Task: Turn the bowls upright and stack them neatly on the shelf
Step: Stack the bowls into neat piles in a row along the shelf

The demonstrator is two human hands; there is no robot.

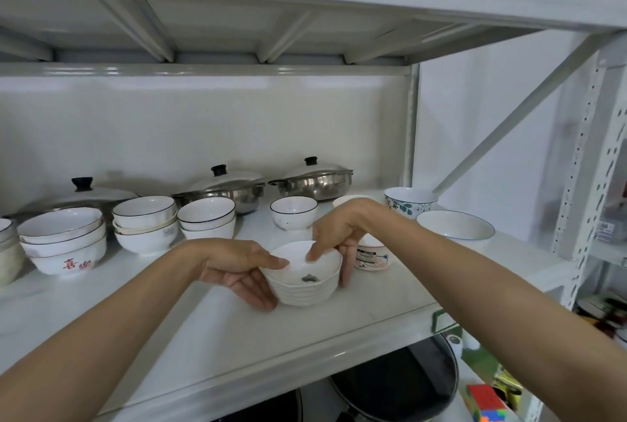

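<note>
Three lidded steel pots (307,180) (black knobs) line the back.

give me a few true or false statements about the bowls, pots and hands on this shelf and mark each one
1. Both hands hold the ribbed white bowl, the left hand at its side and the right hand at its rim. True.
2. The ribbed white bowl is upside down. False: it is upright, its inside showing.
3. The bowl with red characters is the bottom of a stack at the left. True.
4. The steel pots at the back have no lids. False: each has a lid with a black knob.
5. The leaf-patterned bowl stands right of the hands. True.
</note>
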